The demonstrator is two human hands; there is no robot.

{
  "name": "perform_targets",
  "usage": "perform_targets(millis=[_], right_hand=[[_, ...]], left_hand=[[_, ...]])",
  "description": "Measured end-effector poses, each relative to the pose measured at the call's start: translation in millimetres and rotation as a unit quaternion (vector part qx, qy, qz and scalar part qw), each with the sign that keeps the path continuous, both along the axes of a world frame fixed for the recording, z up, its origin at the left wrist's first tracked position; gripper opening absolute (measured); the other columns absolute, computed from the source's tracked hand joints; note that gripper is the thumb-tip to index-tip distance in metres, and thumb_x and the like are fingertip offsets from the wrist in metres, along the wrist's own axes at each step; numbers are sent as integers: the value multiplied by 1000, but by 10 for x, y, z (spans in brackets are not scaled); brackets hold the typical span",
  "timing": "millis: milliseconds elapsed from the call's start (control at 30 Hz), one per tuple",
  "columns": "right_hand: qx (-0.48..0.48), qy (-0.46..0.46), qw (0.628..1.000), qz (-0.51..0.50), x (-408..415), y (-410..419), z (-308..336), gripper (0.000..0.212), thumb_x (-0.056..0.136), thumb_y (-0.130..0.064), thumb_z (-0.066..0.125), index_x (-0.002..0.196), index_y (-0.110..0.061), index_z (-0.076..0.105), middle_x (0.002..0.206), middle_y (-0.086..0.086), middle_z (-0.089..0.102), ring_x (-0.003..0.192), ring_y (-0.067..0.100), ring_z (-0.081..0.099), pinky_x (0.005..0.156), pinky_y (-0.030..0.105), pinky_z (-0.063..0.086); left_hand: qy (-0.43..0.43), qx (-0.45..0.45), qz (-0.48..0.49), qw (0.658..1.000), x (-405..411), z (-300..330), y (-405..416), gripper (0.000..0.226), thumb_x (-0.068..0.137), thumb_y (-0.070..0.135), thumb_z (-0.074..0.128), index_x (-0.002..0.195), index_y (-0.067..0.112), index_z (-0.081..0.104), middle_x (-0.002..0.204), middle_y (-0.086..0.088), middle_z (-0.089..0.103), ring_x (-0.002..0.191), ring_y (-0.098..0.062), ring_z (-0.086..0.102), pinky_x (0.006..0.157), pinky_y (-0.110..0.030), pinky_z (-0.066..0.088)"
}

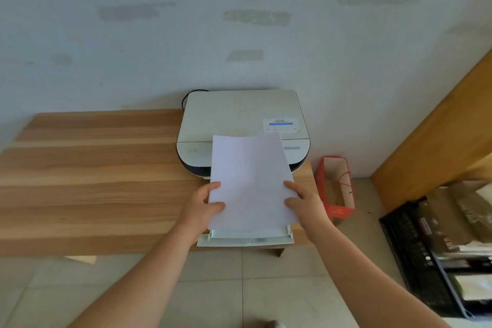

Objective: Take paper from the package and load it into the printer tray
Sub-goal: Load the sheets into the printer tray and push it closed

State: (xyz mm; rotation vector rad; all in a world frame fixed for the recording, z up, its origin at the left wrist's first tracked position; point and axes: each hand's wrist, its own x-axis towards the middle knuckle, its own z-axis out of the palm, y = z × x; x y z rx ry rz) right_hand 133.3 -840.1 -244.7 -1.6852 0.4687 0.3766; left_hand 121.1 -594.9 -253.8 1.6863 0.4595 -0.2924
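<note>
A stack of white paper (250, 181) is held over the printer's pulled-out tray (246, 239), its far end curling up in front of the white printer (241, 120). My left hand (205, 202) grips the stack's left edge, thumb on top. My right hand (302, 201) grips the right edge the same way. The tray sticks out past the front edge of the wooden table (93, 181). Most of the tray is hidden under the paper. No paper package is in view.
The printer stands at the table's right end against a pale wall. A red paper bag (336, 189) stands on the tiled floor to the right. A black crate (426, 255) with packets lies further right, beside a wooden door frame (439, 125).
</note>
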Motion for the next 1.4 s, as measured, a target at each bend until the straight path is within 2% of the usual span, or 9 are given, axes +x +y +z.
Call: perform_targets(millis=[100, 267, 333, 500, 700, 900, 1067, 1233, 1400], right_hand=[[-19, 6, 1000, -6, -110, 49, -71, 48, 89, -1, 53, 131, -24, 56, 117, 1, 57, 86, 11, 57, 63, 20, 47], [-37, 36, 998, -26, -437, 89, -242, 46, 89, -2, 52, 129, -25, 57, 111, -2, 54, 83, 8, 55, 59, 17, 44], [-29, 55, 997, -45, -556, 101, -344, 45, 89, -2, 51, 128, -24, 58, 114, -1, 57, 88, 12, 59, 66, 20, 49], [-17, 101, 991, -90, -799, 151, -672, 44, 87, 0, 48, 124, -20, 63, 111, -1, 64, 96, 20, 63, 81, 30, 52], [-23, 149, 984, -90, -937, 177, -914, 42, 89, 0, 46, 122, -19, 64, 111, 3, 60, 93, 22, 59, 82, 33, 51], [-21, 159, 983, -85, -938, 170, -1003, 42, 89, -1, 45, 120, -22, 64, 111, 3, 61, 92, 22, 61, 74, 30, 50], [-22, 158, 983, -85, -879, 140, -1008, 43, 88, 0, 44, 120, -22, 64, 116, 5, 59, 97, 25, 59, 80, 32, 50], [-15, 159, 983, -88, -779, 138, -987, 43, 88, 0, 45, 119, -23, 65, 116, 6, 60, 93, 24, 58, 74, 30, 49], [-11, 168, 982, -86, -689, 137, -1037, 42, 89, -1, 46, 120, -23, 64, 115, 5, 59, 85, 18, 56, 69, 27, 46]], left_hand=[[6, -15, -9, 1000, -72, -124, 71, 53, 80, -2, 66, 121, 31, 57, 121, -4, 65, 103, -21, 65, 91, -39, 54], [32, -13, -18, 999, -339, -365, 125, 54, 78, 0, 67, 120, 33, 59, 124, -1, 62, 110, -19, 62, 97, -38, 50], [46, -12, -28, 998, -436, -475, 122, 53, 75, 4, 69, 114, 39, 61, 126, -1, 61, 114, -18, 59, 99, -39, 48], [87, -32, -31, 995, -638, -761, 130, 52, 80, -5, 65, 123, 23, 59, 125, 2, 53, 111, -5, 52, 83, -22, 42], [148, -48, -38, 987, -804, -1012, 217, 50, 78, -6, 67, 115, 26, 59, 129, -7, 60, 109, -22, 63, 97, -39, 49], [163, -62, -27, 984, -804, -1103, 214, 48, 79, -8, 66, 116, 22, 59, 126, -8, 62, 106, -22, 64, 95, -37, 50], [165, -63, -21, 984, -758, -1128, 203, 47, 79, -7, 66, 114, 22, 59, 123, -7, 63, 103, -23, 65, 92, -37, 51], [169, -36, -20, 985, -691, -1110, 173, 47, 82, -3, 64, 123, 20, 58, 122, -5, 63, 103, -22, 64, 76, -30, 49], [170, -6, 2, 985, -625, -1133, 187, 37, 83, -3, 57, 107, 25, 62, 119, -8, 64, 100, -26, 64, 73, -33, 51]])
